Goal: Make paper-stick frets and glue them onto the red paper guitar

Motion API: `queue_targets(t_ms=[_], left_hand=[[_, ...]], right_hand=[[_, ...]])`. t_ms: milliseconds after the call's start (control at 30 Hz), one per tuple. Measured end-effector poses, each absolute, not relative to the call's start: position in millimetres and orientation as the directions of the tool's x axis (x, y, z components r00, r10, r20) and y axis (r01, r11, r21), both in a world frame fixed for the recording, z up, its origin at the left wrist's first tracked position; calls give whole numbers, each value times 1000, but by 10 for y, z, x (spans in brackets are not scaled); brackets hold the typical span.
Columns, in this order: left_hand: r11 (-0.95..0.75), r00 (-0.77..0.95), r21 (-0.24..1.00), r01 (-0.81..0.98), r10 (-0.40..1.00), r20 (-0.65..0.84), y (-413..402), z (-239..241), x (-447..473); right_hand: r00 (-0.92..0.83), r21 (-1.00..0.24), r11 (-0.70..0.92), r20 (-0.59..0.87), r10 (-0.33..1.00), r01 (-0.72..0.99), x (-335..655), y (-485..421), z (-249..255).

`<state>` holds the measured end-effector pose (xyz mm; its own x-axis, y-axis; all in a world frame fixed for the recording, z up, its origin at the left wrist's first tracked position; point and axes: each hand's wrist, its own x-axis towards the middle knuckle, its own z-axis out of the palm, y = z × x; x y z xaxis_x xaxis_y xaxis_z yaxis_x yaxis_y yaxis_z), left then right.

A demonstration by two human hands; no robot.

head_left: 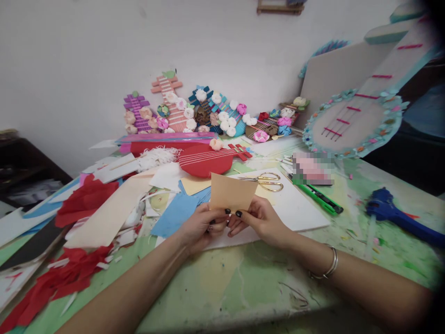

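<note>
Between my two hands, a small piece of tan paper (232, 192) stands upright, gripped along its lower edge. My left hand (207, 222) pinches its lower left part, thumb in front. On the other side, my right hand (259, 218) pinches the lower right part, its thumb close to the left one. Behind the paper lie gold-handled scissors (271, 181), their blades partly hidden by it. Under the hands is a white board (299, 213). Blue paper sheets (177, 214) lie left of my left hand, with a yellow sheet (194, 185) behind them.
A green utility knife (321, 199) and a blue glue gun (399, 215) lie to the right. Red crepe paper (86, 199) and paper scraps crowd the left. Behind lies a red paper lute (205, 160); several flowered instrument models (177, 106) lean on the wall. A large lute model (354, 116) stands right.
</note>
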<state>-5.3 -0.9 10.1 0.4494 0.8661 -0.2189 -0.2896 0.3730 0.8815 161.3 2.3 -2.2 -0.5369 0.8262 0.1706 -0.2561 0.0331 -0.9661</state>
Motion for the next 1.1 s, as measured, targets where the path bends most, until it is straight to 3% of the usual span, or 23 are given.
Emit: queue_targets(t_ms=[233, 633, 1100], left_hand=[[356, 461, 915, -189, 855, -237, 41, 73, -137], [499, 457, 823, -272, 820, -346, 16, 134, -83], [395, 467, 896, -203, 843, -266, 23, 133, -163]], right_hand=[[-539, -975, 7, 129, 832, -222, 1641, 27, 9], [-526, -976, 13, 128, 841, -218, 1629, 27, 16], [-533, -960, -44, 116, 838, -277, 1692, 67, 18]])
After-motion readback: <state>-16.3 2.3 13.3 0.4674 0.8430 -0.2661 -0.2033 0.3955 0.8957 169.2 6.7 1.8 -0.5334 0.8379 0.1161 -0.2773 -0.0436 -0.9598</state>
